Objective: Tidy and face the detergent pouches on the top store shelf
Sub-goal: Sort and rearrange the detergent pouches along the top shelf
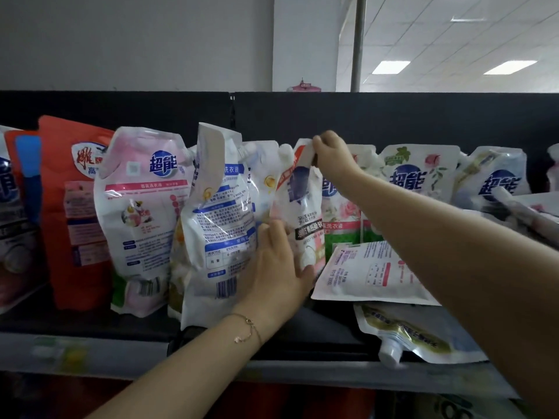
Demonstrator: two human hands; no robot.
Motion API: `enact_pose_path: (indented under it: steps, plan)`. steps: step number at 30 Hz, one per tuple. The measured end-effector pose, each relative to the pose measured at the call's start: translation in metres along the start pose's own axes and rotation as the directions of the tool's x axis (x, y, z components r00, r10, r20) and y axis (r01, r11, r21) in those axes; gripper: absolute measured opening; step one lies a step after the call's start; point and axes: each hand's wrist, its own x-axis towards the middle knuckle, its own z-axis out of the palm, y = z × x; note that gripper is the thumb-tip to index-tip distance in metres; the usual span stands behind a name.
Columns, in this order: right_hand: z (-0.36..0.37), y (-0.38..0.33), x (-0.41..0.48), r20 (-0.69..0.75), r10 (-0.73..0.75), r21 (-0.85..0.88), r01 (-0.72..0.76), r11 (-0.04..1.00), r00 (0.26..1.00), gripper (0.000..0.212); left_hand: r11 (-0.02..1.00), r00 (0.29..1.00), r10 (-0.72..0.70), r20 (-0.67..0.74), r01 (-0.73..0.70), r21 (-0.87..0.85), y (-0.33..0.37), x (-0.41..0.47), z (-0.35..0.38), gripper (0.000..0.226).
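Fingers (325,138) of right hand (331,155) pinched together on top edge of white-pink pouch (305,207). Left hand (275,267) grips its lower left edge, thumb on front. Pouch upright mid-row on top shelf (90,323), long axis near vertical, printed front toward camera. Left neighbour pouch (211,225) upright, shows back, barcode low. Flat pouch (372,273) lies just right, back up.

A pale wall (136,40) rises above the black back panel (393,116). Above its right half stand a grey pole (359,40) and lit ceiling panels (390,67).
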Motion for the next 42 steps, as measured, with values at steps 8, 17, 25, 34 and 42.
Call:
enact_pose_path:
  steps: [8, 17, 25, 34, 42]
  plan:
    - [-0.013, -0.01, -0.007, 0.09, -0.065, -0.208, 0.083, 0.975, 0.994, 0.016, 0.999, 0.994, 0.004, 0.105, -0.009, 0.044, 0.002, 0.003, 0.001, 0.03]
    - [-0.05, 0.0, -0.042, 0.164, -0.307, -0.632, 0.339, 0.697, 0.937, 0.021, 0.93, 0.867, 0.292, 0.404, -0.356, 0.089, 0.042, 0.0, 0.022, 0.023]
    - [-0.127, 0.029, -0.073, 0.485, 0.171, -0.784, 0.34, 0.519, 0.858, 0.01, 0.892, 0.819, 0.349, 0.456, -0.439, 0.105, 0.06, 0.008, 0.039, 0.036]
    - [-0.188, 0.05, -0.106, 0.329, 0.451, -0.937, 0.227, 0.267, 0.83, 0.054, 0.925, 0.847, -0.102, 0.521, -0.112, 0.364, 0.039, 0.016, 0.028, 0.03]
    - [-0.194, 0.043, -0.113, 0.372, 0.609, -0.917, 0.174, 0.359, 0.701, 0.064, 0.841, 0.862, -0.263, 0.434, -0.016, 0.541, 0.036, 0.011, 0.042, 0.047]
